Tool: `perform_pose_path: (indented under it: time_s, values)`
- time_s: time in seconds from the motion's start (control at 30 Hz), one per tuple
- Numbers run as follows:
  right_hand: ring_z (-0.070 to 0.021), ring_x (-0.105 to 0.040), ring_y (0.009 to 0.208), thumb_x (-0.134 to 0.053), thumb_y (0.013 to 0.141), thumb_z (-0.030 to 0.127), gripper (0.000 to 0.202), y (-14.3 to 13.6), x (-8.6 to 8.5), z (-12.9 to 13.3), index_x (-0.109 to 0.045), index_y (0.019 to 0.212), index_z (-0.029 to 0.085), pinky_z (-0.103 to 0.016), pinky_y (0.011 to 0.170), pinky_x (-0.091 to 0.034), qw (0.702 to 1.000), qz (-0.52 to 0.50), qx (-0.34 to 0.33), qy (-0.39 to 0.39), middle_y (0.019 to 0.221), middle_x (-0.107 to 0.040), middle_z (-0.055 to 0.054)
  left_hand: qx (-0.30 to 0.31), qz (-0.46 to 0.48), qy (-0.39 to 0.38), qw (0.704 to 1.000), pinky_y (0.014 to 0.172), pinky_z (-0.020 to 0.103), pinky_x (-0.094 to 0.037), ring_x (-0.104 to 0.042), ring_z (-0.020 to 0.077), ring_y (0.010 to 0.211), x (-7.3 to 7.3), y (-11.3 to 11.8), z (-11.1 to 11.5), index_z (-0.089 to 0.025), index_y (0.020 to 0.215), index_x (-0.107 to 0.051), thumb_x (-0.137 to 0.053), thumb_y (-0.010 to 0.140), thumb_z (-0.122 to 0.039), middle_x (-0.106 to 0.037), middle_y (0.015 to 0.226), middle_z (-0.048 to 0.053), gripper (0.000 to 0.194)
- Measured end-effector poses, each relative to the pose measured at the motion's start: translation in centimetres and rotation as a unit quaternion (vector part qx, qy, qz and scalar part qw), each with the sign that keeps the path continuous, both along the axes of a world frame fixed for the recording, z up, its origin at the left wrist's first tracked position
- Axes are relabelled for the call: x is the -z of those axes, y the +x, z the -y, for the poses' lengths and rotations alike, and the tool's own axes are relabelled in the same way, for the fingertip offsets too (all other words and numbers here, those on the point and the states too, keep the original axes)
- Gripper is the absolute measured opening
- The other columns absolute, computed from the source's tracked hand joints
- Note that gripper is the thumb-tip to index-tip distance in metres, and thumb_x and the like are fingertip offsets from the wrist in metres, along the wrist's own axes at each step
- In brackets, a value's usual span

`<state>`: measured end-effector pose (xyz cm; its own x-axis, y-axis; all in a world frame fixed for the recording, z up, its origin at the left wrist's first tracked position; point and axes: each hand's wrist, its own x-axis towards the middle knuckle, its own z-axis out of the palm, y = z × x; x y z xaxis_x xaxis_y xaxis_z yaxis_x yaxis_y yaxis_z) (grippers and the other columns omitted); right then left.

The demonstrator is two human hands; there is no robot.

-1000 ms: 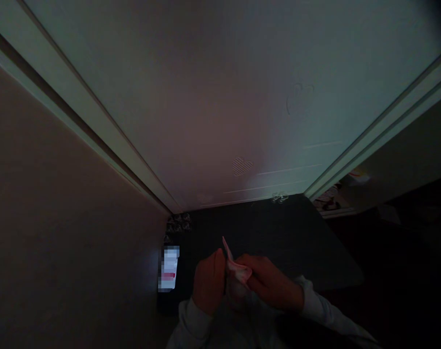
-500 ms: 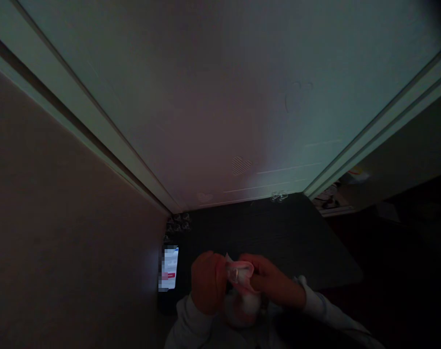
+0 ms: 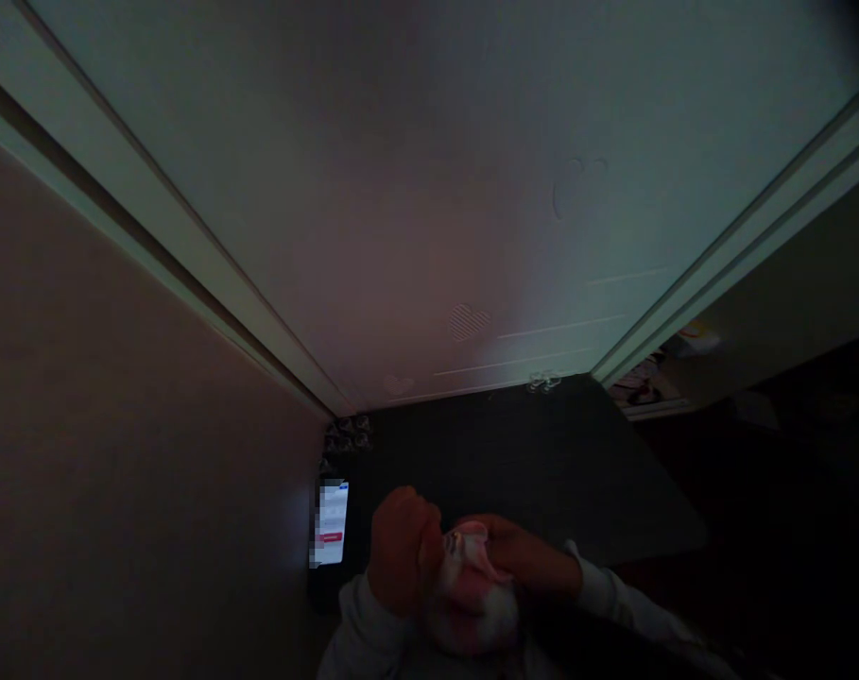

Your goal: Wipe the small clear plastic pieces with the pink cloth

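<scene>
A soft pink-and-white item (image 3: 472, 600), perhaps cloth or a pouch, is bunched between my hands at the bottom centre. My left hand (image 3: 403, 552) is closed at its left edge, with the fingers curled; what it pinches is too dark to make out. On the right side, my right hand (image 3: 524, 557) grips the item's pink upper edge, its fingers partly hidden by the folds. A small shiny spot shows near the top of the item, between the hands.
A dark table (image 3: 528, 463) lies beneath my hands. At its left edge is a lit phone (image 3: 332, 522), with several small clear objects (image 3: 348, 433) behind it. More clear pieces (image 3: 543, 382) lie by the white panel (image 3: 415, 236). A shelf with items (image 3: 642, 382) is at right.
My right hand has moved slightly left and down with the item. The item's open-looking pink top has folded over, and more of its lower part shows.
</scene>
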<state>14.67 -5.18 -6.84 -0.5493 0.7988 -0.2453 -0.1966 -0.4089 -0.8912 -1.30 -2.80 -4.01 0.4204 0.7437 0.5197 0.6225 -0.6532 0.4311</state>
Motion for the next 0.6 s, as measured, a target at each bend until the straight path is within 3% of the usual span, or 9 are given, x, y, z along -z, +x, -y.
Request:
perform_pose_path:
  time_s: [0.13,0.2,0.27,0.33,0.4,0.5,0.6]
  values:
    - [-0.0085,-0.039,0.051,-0.06,0.072,0.029,0.016,1.0,-0.9,-0.9,-0.053,0.067,0.016,-0.02,0.049,-0.031,0.997,0.053,0.049,0.037,0.058,-0.046,0.006,-0.041,0.01,-0.058,0.997,0.06,0.029,-0.044,-0.059,0.0182,0.064,0.2,0.2,0.0,-0.019,0.079,-0.057,-0.023,0.096,-0.024,-0.061,0.068,0.005,0.038]
    - [-0.0099,-0.041,0.055,-0.058,0.075,0.024,0.01,1.6,-1.4,-1.1,-0.055,0.07,0.016,-0.021,0.051,-0.031,0.985,0.124,0.068,0.102,0.061,-0.049,0.005,-0.052,0.02,-0.137,0.989,0.058,0.026,-0.044,-0.06,0.0162,0.064,-0.1,0.5,-0.1,-0.019,0.084,-0.056,-0.026,0.096,-0.022,-0.062,0.071,0.003,0.032]
    - [-0.0127,-0.049,0.06,-0.053,0.08,0.021,0.008,2.0,-1.7,-1.2,-0.059,0.077,0.016,-0.023,0.056,-0.034,0.948,0.237,0.067,0.203,0.067,-0.056,0.001,-0.063,0.034,-0.244,0.967,0.056,0.023,-0.043,-0.06,0.0148,0.062,-0.6,0.7,-0.2,-0.02,0.085,-0.056,-0.029,0.095,-0.024,-0.062,0.07,0.001,0.029]
    - [-0.0165,-0.056,0.069,-0.05,0.083,0.017,0.012,2.3,-1.8,-1.1,-0.062,0.085,0.016,-0.026,0.062,-0.038,0.894,0.344,0.045,0.284,0.077,-0.064,-0.004,-0.062,0.019,-0.297,0.953,0.053,0.022,-0.043,-0.06,0.014,0.059,-0.7,0.6,-0.3,-0.02,0.084,-0.055,-0.026,0.096,-0.025,-0.06,0.067,-0.001,0.031]
    - [-0.0201,-0.059,0.076,-0.051,0.081,0.014,0.015,2.4,-1.6,-1.0,-0.063,0.091,0.015,-0.029,0.067,-0.041,0.851,0.412,0.018,0.325,0.084,-0.067,-0.008,-0.045,-0.027,-0.273,0.961,0.05,0.021,-0.042,-0.059,0.0135,0.055,-0.3,0.3,-0.4,-0.02,0.08,-0.054,-0.022,0.096,-0.023,-0.059,0.064,-0.001,0.036]
    - [-0.0231,-0.061,0.083,-0.055,0.08,0.013,0.02,2.4,-1.2,-0.8,-0.064,0.097,0.016,-0.032,0.073,-0.042,0.804,0.462,-0.007,0.375,0.088,-0.069,-0.009,-0.016,-0.08,-0.218,0.973,0.052,0.024,-0.044,-0.058,0.015,0.056,1.6,-0.7,-0.5,-0.019,0.077,-0.056,-0.024,0.093,-0.017,-0.061,0.065,0.001,0.035]
    - [-0.0224,-0.061,0.082,-0.055,0.081,0.012,0.019,2.4,-1.0,-0.8,-0.065,0.096,0.018,-0.032,0.073,-0.041,0.782,0.469,-0.004,0.411,0.085,-0.07,-0.008,0.005,-0.117,-0.162,0.98,0.057,0.029,-0.047,-0.061,0.0184,0.062,4.1,-1.7,-0.5,-0.015,0.1,-0.057,-0.034,0.088,-0.017,-0.066,0.072,0.005,0.026]
